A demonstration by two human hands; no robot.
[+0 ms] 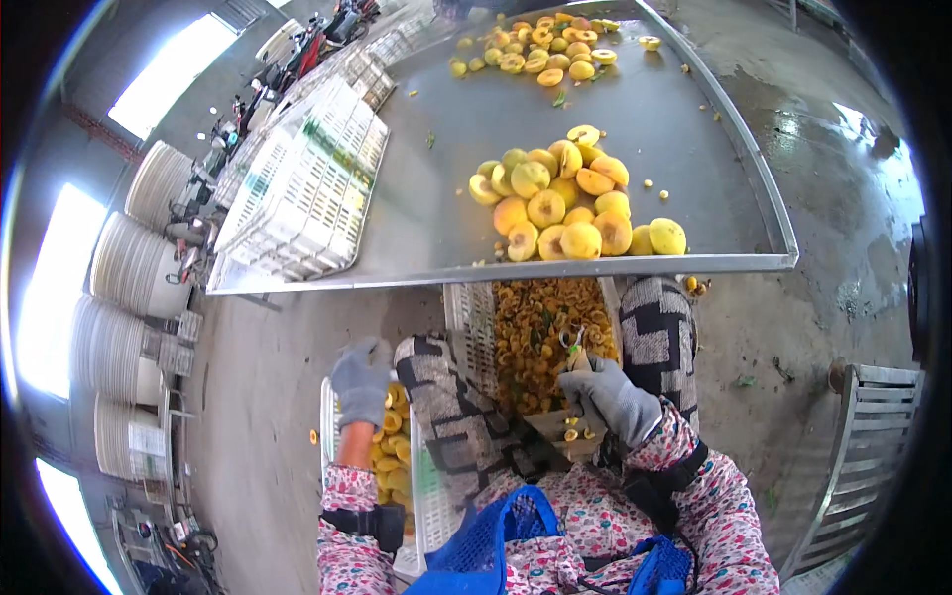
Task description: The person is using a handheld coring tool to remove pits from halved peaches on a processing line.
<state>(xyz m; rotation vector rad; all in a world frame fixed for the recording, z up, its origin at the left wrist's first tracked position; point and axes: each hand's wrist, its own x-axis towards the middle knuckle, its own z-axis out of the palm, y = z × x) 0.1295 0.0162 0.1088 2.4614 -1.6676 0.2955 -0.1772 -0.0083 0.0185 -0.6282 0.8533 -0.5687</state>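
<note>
My left hand (361,383), in a grey glove, is over the far end of a white plastic crate (416,476) of yellow fruit halves, at my left; it looks slightly blurred, and whether its fingers hold anything is hidden. My right hand (606,394), gloved too, grips a small tool (577,349) with a curved metal tip, between my knees. Under it stands a crate (473,335) full of small fruit scraps and pits (543,327). A pile of halved and whole yellow fruit, peaches or apricots (565,201), lies by the near edge of the metal table.
The metal table (446,223) has a raised rim. On its left side stands a white slatted crate (305,178); a second fruit pile (543,48) lies at its far end. A metal slatted rack (863,446) is at the right. Stacked round tubs (119,342) stand far left.
</note>
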